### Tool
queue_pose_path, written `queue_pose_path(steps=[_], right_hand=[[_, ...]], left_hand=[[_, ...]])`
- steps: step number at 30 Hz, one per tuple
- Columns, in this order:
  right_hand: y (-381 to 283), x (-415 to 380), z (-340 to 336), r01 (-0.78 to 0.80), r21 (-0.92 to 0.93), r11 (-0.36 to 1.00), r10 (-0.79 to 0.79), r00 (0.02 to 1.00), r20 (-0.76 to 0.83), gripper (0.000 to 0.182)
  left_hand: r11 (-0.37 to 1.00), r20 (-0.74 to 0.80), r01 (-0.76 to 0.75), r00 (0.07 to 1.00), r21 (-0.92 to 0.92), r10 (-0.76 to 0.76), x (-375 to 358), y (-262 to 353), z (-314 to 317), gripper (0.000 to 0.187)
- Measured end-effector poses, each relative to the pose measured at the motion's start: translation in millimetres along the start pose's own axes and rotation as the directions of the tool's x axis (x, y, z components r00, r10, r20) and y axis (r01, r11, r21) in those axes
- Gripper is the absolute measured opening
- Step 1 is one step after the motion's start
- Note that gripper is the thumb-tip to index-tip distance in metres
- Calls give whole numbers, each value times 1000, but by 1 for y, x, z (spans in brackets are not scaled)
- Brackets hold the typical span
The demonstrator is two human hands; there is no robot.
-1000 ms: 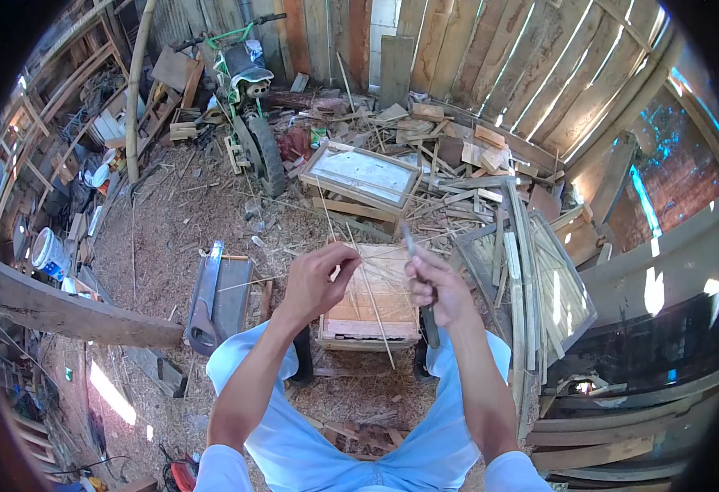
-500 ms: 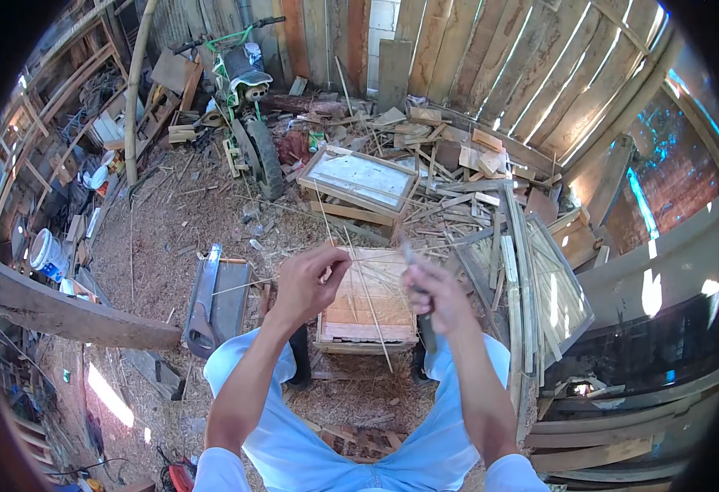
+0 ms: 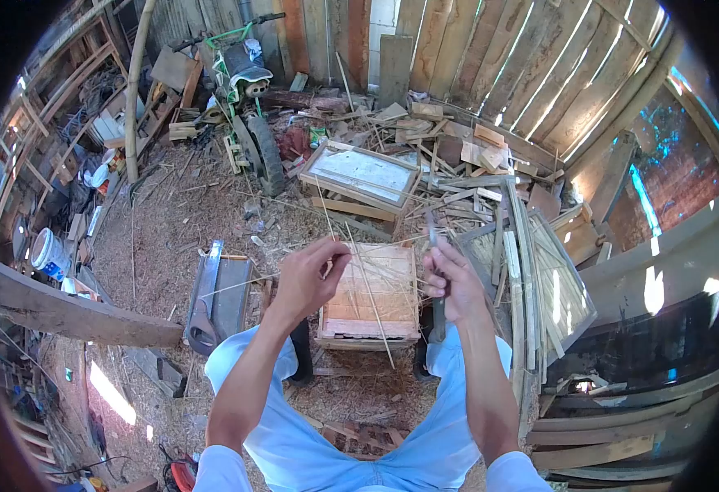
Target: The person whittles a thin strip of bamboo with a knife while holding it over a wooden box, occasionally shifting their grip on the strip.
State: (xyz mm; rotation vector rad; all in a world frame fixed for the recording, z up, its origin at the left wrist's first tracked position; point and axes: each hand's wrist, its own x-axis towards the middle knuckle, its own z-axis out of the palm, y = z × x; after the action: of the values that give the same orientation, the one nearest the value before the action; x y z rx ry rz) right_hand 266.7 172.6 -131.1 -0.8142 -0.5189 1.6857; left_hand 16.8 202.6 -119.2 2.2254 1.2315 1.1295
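Observation:
My left hand is closed in a pinch on a thin wooden strip, whose one end sticks out to the left. My right hand is wrapped round a knife, its blade pointing up and away from me and its handle end showing below the fist. Between my knees stands a low wooden box with a slatted top. Several loose thin strips lie across it, beneath and between my hands.
A handsaw lies on a dark board at left. Beyond the box sits a framed panel before scrap wood. Long wooden strips stand at right. A motorbike is at the back, and a curved beam is at left.
My right hand has moved to the right with the knife, away from my left hand. My left hand stays nearly in place, still pinching the strip.

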Motion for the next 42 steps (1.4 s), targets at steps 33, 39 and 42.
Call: queue_pose_path(steps=[33, 39, 42], right_hand=[[9, -4, 5, -61, -97, 993, 60, 998, -18, 33], [-7, 0, -7, 1, -24, 1000, -2, 1000, -22, 34], [10, -3, 3, -67, -58, 996, 65, 997, -34, 36]], left_hand=[[999, 80, 17, 997, -46, -13, 3, 1, 0, 6], [996, 58, 45, 997, -71, -41, 1, -4, -7, 5], [998, 80, 29, 996, -59, -24, 1, -4, -6, 5]])
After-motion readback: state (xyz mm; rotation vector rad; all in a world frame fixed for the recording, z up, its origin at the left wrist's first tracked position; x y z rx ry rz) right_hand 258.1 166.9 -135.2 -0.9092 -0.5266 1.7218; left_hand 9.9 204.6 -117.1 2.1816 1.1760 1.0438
